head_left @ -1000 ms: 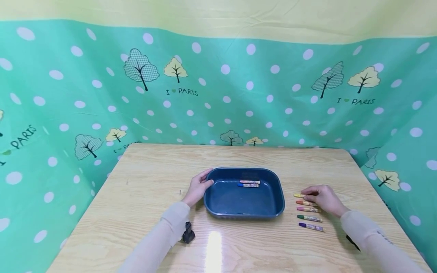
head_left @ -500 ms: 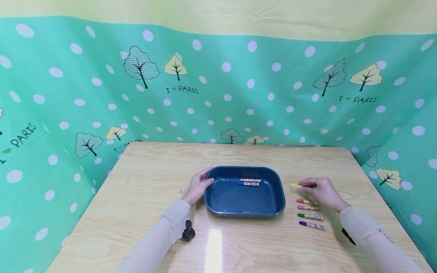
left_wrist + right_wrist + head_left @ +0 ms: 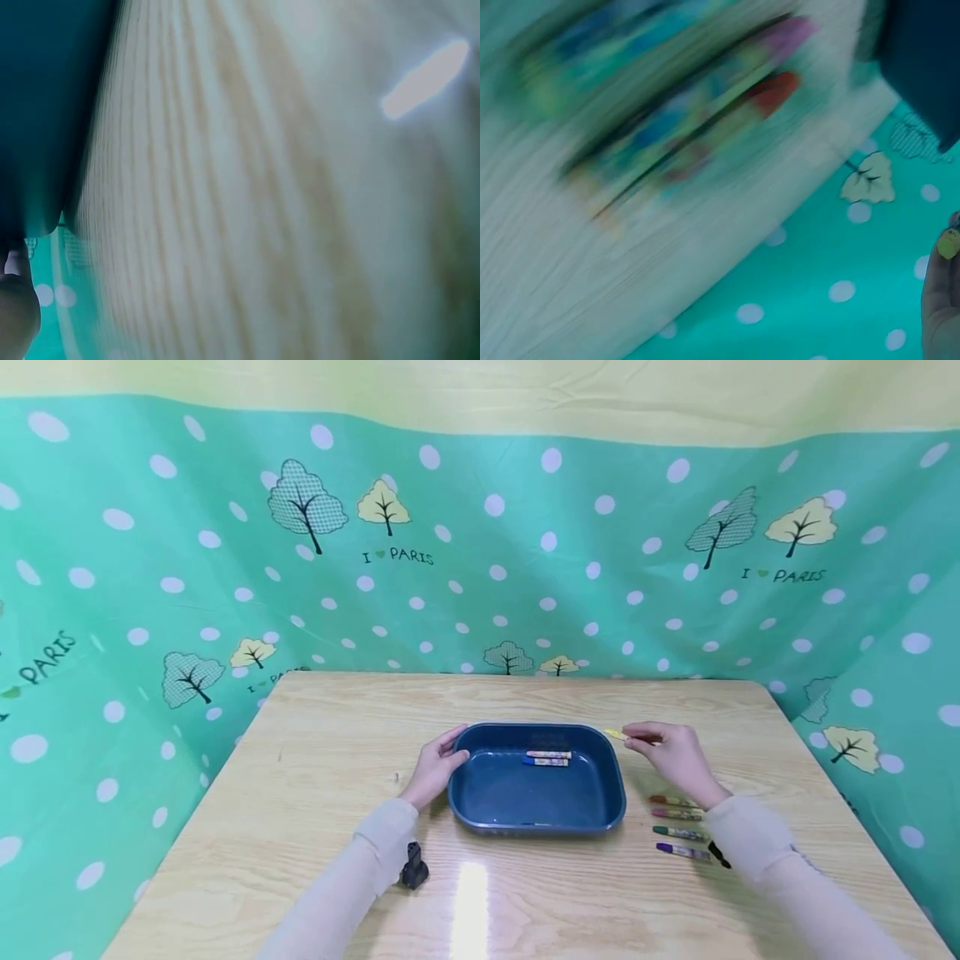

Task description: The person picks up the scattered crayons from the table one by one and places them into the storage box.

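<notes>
A dark blue rectangular tray (image 3: 536, 830) sits mid-table in the head view. My left hand (image 3: 433, 770) grips its left rim, thumb over the edge and fingers along the outside. Between thumb and fingertips, my right hand (image 3: 672, 757) pinches a yellow crayon (image 3: 614, 735), whose tip reaches the tray's back right corner. The right wrist view shows the crayon's end (image 3: 949, 244) at that hand. Inside the tray lie a blue crayon (image 3: 546, 762) and a pinkish-red crayon (image 3: 549, 755), side by side.
Right of the tray, an orange-red crayon (image 3: 667, 800), a pink crayon (image 3: 677, 814), a green crayon (image 3: 678, 834) and a purple crayon (image 3: 683, 852) lie in a column on the wooden table (image 3: 330, 860). A black device (image 3: 414, 867) shows by the left sleeve. Patterned green cloth (image 3: 480, 543) hangs behind.
My right hand has lifted the yellow crayon from the top of the column and carried it left and back to the tray's corner. The left hand stays on the rim.
</notes>
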The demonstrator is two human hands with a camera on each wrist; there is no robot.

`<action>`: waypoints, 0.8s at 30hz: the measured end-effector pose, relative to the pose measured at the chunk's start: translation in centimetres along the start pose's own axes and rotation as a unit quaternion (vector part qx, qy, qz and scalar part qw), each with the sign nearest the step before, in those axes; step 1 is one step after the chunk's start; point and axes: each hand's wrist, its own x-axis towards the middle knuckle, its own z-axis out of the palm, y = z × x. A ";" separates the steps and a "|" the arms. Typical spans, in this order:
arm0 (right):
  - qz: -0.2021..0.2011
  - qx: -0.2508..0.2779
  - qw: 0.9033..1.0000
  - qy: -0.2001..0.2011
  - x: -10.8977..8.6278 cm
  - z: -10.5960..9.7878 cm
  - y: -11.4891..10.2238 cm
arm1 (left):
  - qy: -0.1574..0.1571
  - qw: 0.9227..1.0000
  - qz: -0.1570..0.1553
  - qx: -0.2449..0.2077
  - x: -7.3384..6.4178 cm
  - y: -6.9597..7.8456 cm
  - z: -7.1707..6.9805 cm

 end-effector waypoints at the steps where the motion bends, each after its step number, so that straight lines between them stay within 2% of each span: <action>1: 0.002 0.006 1.000 0.000 0.2 0.3 -0.4 | 0.000 1.000 0.001 0.002 0.0 0.0 0.0; 7: 0.003 0.037 0.999 -0.005 1.2 2.1 -2.4 | -0.005 1.000 0.000 -0.001 0.1 -0.1 0.0; 11: -0.005 0.049 0.998 -0.027 1.8 3.8 -3.6 | 0.002 1.000 -0.003 -0.004 -0.1 -0.2 0.0; 19: 0.006 0.073 0.995 -0.073 2.4 7.4 -4.3 | 0.004 1.000 0.002 0.004 -0.1 -0.3 0.0; 24: 0.054 0.065 0.991 -0.101 2.8 8.9 -4.1 | 0.005 1.000 -0.005 0.004 0.2 0.0 0.1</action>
